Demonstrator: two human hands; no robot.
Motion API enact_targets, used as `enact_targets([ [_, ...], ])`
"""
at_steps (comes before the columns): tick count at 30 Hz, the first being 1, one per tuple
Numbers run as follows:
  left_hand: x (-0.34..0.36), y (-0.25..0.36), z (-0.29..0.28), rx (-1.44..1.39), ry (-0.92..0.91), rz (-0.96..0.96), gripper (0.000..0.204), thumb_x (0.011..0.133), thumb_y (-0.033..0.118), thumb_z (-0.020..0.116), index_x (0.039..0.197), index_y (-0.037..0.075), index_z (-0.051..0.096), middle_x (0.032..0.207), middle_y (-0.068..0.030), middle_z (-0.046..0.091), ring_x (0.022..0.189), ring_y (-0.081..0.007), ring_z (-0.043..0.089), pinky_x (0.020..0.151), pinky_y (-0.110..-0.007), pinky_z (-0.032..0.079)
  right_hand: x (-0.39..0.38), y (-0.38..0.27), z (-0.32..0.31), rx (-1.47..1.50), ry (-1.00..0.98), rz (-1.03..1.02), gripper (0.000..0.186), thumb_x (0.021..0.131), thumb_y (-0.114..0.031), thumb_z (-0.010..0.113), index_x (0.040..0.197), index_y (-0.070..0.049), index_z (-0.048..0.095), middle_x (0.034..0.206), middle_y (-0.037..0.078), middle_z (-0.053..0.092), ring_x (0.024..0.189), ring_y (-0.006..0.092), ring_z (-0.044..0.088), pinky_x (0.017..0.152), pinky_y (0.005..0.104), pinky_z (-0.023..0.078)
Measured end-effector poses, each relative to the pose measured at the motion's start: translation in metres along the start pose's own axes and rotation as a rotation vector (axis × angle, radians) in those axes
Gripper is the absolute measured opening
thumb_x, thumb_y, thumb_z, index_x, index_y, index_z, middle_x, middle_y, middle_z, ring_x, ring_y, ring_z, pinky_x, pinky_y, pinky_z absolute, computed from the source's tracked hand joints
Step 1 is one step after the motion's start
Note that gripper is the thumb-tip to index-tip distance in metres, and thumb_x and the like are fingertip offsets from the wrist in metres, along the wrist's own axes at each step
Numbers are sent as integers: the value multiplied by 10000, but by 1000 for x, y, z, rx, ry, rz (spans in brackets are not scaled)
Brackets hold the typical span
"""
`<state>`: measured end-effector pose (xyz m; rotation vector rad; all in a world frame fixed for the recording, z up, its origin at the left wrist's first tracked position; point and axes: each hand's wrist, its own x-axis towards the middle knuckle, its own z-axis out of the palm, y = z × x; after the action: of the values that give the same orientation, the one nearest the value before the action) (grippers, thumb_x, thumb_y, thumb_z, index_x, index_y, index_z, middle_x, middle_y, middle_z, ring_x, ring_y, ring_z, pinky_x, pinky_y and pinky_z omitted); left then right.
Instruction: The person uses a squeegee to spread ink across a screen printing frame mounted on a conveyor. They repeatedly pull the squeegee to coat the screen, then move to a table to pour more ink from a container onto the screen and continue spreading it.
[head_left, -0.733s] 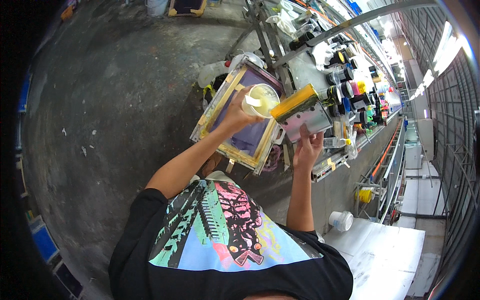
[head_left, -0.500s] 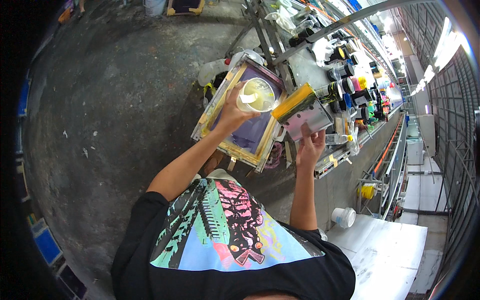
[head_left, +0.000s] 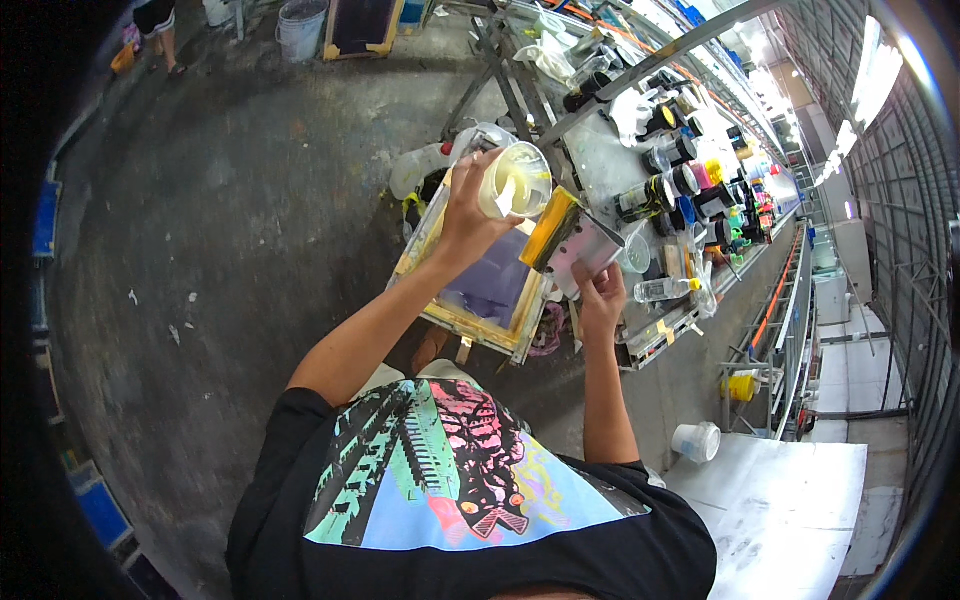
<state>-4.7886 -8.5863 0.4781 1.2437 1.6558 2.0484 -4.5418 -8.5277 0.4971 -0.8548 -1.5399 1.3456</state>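
My left hand [head_left: 468,210] is wrapped round a clear plastic tub [head_left: 535,178], tilted so its mouth shows. Pale yellowish stuff lies inside it, with a white strip near the rim. Between the thumb and fingers of my right hand [head_left: 600,300] is a squeegee [head_left: 578,246] with a yellow blade edge and a metal body smeared dark and pinkish. Its yellow edge points toward the tub, just right of it and seemingly apart. Beneath both hands is a screen printing frame [head_left: 470,322] with purple mesh and yellow-taped borders, partly hidden by the tub and my left arm.
At right runs a long bench [head_left: 600,140] crowded with ink jars, a clear bottle [head_left: 662,290] and rags. A white bucket [head_left: 697,441] lies near a white sheet [head_left: 770,500]. Further off stand a grey bucket [head_left: 300,30] and another person's legs [head_left: 163,40].
The tub has tilted and risen slightly, still in my left hand. My right hand has brought the squeegee left and slightly lower. The view has shifted, bringing another person's legs into sight.
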Motion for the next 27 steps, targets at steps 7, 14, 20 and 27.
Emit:
enact_targets([
  [7,21,1,2,-14,13,3,1023,640,37,951,1522,136,442,1487,-141,475,1389,-327,481,1168,-436,432,-1,10,-7,-7,-33,45,314,956,3,721,1253,-3,620,1096,50,712,1006,111,655,923,291,506],
  [14,-9,-36,-11,-429,-115,-441,969,680,-20,926,1510,88,437,1432,-101,569,1313,-239,578,1073,-392,539,35,12,-11,233,46,262,294,999,-85,678,1269,6,604,1100,69,706,966,147,684,839,324,572],
  [20,-63,-32,-11,-653,-304,-705,987,686,-119,874,1528,77,399,1390,-98,599,1282,-234,607,1055,-369,554,71,56,-20,445,118,497,316,1006,-143,622,1286,0,586,1128,57,662,1025,175,672,902,357,571],
  [27,-48,-21,13,-716,-103,-648,871,717,-159,824,1466,75,445,1374,-98,605,1249,-230,624,1026,-360,574,59,82,-24,205,81,473,300,959,-210,732,1187,-32,653,1083,63,698,967,190,684,805,373,598],
])
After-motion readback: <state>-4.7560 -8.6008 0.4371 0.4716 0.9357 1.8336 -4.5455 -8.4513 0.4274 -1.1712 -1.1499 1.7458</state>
